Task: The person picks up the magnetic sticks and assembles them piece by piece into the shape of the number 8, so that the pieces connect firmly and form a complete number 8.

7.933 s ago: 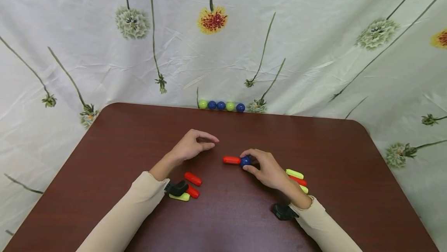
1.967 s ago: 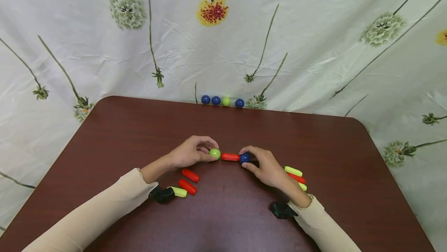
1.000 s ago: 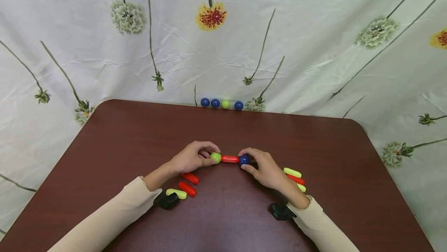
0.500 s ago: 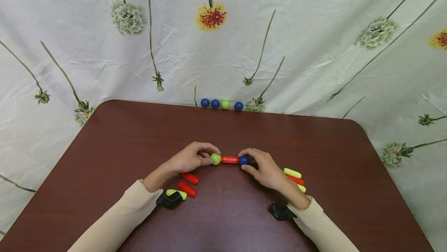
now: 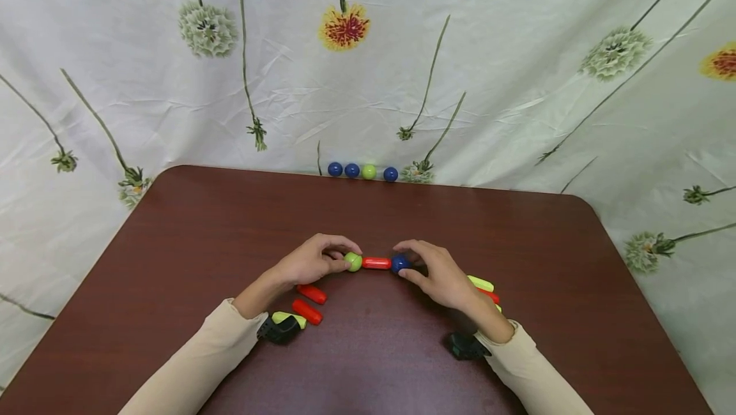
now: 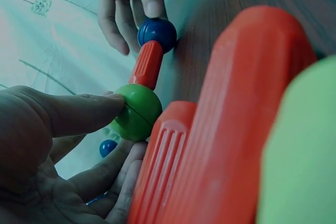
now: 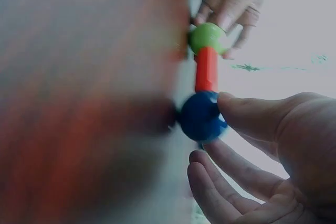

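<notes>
A green ball (image 5: 353,262), a red grooved rod (image 5: 376,264) and a blue ball (image 5: 400,264) sit end to end in one line at mid-table. My left hand (image 5: 310,260) pinches the green ball between thumb and fingers; the left wrist view shows a seam on that ball (image 6: 137,113). At the other end, my right hand (image 5: 439,274) has its thumb against the blue ball (image 7: 203,116). Its index fingertip stands slightly above that ball in the head view, the fingers loosely spread. The rod's ends meet both balls.
Near my left wrist lie two red rods (image 5: 307,311) and a yellow-green rod (image 5: 289,320). Partly behind my right wrist are more yellow-green rods (image 5: 480,283) and a red one (image 5: 489,295). Along the table's far edge stand three blue balls (image 5: 352,170) and a green ball (image 5: 368,172).
My left hand took a green ball from the far row and brought it to the red rod's free end. Over the last half second my right index finger lifted slightly from the blue ball.
</notes>
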A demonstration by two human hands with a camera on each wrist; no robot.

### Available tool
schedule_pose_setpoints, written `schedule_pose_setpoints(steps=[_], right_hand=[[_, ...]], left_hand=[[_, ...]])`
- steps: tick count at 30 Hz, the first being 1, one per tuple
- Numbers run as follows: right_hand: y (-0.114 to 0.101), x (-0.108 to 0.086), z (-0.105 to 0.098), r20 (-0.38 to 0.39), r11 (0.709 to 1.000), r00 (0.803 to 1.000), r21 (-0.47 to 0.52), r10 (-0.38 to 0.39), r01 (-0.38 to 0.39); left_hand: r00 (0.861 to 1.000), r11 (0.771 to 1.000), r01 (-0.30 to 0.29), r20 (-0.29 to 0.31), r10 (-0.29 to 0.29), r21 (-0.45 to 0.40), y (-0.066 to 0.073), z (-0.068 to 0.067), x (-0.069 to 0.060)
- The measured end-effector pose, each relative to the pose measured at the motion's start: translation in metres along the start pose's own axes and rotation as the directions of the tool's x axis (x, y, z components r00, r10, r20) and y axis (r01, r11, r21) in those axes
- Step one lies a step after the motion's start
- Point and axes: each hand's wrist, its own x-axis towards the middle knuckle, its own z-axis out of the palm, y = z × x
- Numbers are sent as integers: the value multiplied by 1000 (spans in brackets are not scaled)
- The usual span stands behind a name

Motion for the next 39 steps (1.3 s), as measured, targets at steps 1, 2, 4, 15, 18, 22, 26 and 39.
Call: schedule_pose_setpoints(steps=[1,2,4,15,18,22,26,39], right_hand=[[0,0,-3,-6,1000,1000,-4,1,-1],[0,-1,-6,-14,1000,1000,-6,-1,1],[0,-3,-14,-28,1000,1000,-12,5,-5],[19,-24,-52,-54,997,997,-44,61,-64],[28,-32,-60,-39,994,995,-58,90,-92],[38,-43,-72,27,991,992,-47,126,-124],[49,-53,-83,131,986,978,-7,163,-164],[69,-70,-84,226,983,963,70,151,-170]], left_hand=[[1000,1000,1,-1,-1,1,-1,0,0],[1000,1000,2,-3,-2,-1,-1,0,0],[1000,1000,2,-6,-2,-4,-1,0,0],[1000,1000,-12,-2,11,-9,-1,-1,0],[1000,1000,-7,-5,7,-6,-1,-1,0],[1000,1000,-1,-7,1,-7,-1,-2,1],[1000,1000,4,-7,-4,-12,-2,-2,2],[1000,1000,7,-1,-7,-17,-3,-2,-1]])
